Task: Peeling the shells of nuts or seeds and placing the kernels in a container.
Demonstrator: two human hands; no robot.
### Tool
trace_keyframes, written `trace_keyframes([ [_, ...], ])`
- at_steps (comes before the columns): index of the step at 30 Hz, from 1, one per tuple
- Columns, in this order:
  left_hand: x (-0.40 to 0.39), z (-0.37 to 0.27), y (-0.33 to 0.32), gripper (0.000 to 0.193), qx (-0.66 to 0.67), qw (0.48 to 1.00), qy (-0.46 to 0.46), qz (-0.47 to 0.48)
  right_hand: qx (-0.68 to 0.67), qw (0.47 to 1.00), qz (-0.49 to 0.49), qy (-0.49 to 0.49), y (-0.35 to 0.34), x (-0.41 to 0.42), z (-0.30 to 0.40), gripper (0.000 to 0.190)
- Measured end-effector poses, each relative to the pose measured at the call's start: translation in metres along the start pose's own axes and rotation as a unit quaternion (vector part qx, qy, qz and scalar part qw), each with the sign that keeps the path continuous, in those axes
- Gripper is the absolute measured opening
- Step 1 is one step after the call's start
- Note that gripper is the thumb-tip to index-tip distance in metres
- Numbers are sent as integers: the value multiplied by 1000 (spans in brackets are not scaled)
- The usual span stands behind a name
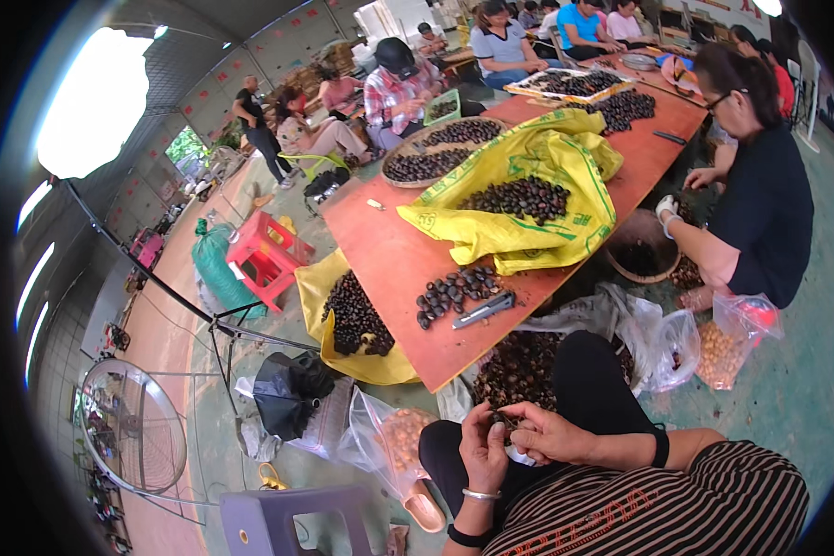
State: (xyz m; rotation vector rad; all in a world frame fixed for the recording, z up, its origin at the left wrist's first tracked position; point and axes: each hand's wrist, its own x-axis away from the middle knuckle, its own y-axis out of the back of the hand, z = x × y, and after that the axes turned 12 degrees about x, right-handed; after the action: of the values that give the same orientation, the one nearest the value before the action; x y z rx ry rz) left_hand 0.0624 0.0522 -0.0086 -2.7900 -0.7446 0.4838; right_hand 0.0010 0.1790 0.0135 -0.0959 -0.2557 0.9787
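Observation:
Both my hands meet above my lap, just off the near corner of the table. A small dark-brown fruit or nut sits between the fingertips of my left hand, which has a silver bangle at the wrist. My right hand is pinched against the same piece; whether its fingers hide a small tool, I cannot tell. Beneath the hands lies a heap of dark shells. On the red-brown tabletop rest a loose pile of dark nuts and a grey utility knife.
A yellow woven sack with nuts spreads over the table, beside a round basket. A co-worker sits at right. Clear bags of pale kernels stand on the floor. Left are a purple stool and a fan.

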Motion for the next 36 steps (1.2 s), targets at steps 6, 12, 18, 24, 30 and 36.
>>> trace_keyframes([
  [6, -1, -8, 6, 25, 110, 991, 74, -4, 16, 1000, 5, -15, 9, 8, 11, 42],
  [12, -10, -30, 2, 26, 217, 966, 136, -32, 121, 991, -6, 56, 17, 6, 19, 41],
  [18, -21, -44, -6, 33, 201, 979, 37, 6, 205, 968, 18, 146, 14, 3, 45, 48],
  [24, -20, -49, -3, 31, 60, 996, -35, 58, 187, 966, 48, 173, 10, 1, 51, 51],
  [30, -19, -45, -4, 28, 79, 995, -24, 64, 142, 977, 67, 147, 15, 2, 43, 49],
  [36, -21, -38, -3, 24, 35, 998, -10, 55, 131, 983, 21, 125, 15, 2, 30, 46],
])
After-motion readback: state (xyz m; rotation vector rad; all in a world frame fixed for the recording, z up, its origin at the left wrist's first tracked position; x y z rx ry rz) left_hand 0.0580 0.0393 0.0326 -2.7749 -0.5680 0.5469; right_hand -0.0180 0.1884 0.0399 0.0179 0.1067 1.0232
